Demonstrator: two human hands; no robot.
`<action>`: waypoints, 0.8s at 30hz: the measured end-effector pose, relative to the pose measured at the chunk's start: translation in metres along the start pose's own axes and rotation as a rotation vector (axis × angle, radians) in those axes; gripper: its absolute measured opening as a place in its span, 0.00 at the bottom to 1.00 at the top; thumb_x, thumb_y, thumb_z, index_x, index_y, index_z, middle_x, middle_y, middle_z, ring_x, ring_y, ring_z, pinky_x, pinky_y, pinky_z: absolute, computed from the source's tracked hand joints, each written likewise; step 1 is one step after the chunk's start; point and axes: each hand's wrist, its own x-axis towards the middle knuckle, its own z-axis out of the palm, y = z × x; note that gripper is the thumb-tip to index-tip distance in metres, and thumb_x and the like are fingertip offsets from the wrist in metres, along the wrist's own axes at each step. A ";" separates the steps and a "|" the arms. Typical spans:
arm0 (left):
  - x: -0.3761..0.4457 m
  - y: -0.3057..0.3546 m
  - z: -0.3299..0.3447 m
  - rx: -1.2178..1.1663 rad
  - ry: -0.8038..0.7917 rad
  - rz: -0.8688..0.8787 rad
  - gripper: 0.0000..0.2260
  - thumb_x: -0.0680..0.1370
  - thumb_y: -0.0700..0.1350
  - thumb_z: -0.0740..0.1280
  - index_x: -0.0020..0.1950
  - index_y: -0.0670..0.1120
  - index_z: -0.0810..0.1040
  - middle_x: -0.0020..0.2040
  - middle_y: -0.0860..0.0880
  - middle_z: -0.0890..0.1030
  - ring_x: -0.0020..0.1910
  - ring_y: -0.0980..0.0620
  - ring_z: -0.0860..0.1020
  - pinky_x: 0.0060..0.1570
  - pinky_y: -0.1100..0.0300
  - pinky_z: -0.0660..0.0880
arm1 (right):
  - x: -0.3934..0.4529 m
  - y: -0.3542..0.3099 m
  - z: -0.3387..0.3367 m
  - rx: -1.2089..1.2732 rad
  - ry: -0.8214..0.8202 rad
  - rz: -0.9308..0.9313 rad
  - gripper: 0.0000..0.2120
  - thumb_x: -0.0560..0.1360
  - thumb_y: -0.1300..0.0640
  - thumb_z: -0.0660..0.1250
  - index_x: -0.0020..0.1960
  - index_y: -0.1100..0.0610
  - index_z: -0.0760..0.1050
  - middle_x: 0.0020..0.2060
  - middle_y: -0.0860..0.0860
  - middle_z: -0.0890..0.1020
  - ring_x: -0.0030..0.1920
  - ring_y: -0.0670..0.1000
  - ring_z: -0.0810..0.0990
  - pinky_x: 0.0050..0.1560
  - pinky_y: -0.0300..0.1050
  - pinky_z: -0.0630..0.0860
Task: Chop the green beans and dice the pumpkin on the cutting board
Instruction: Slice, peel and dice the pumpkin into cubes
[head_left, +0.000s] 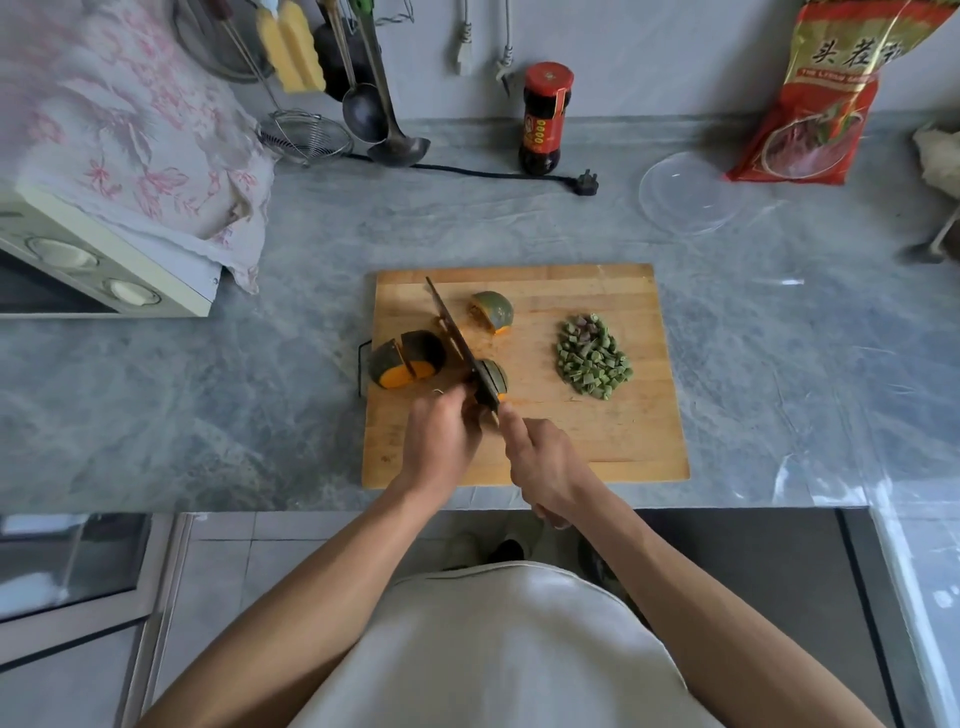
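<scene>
Home kitchen: marble-look counter (779, 338), hanging ladles (397, 148), sauce bottle (544, 119), cloth-draped toaster oven (93, 270).

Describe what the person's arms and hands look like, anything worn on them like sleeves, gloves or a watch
Both forearms are bare up to the bottom edge of the picture; no sleeves show. The left hand and the right hand wear no gloves, and no watch or bracelet shows on either wrist. Rings cannot be told at this size. The pale cream garment covers the torso only.
</scene>
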 end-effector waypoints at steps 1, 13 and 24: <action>0.000 0.000 0.000 -0.005 -0.008 -0.010 0.07 0.74 0.40 0.73 0.51 0.44 0.84 0.47 0.48 0.86 0.44 0.48 0.84 0.40 0.69 0.71 | 0.004 0.001 0.002 0.009 0.000 -0.006 0.28 0.83 0.38 0.46 0.42 0.59 0.70 0.33 0.57 0.74 0.34 0.62 0.74 0.38 0.55 0.75; 0.001 -0.012 0.006 -0.123 0.057 -0.070 0.10 0.74 0.42 0.75 0.55 0.46 0.83 0.49 0.51 0.86 0.47 0.54 0.84 0.44 0.68 0.77 | 0.005 0.010 0.001 0.035 -0.011 0.015 0.33 0.82 0.36 0.47 0.43 0.64 0.72 0.32 0.59 0.76 0.31 0.57 0.73 0.36 0.56 0.76; 0.012 -0.027 0.004 -0.129 0.067 0.021 0.13 0.74 0.45 0.76 0.56 0.42 0.82 0.56 0.48 0.85 0.51 0.52 0.84 0.51 0.57 0.81 | -0.012 0.004 -0.030 0.199 -0.003 -0.022 0.29 0.81 0.34 0.50 0.38 0.57 0.68 0.27 0.53 0.73 0.22 0.49 0.70 0.24 0.42 0.69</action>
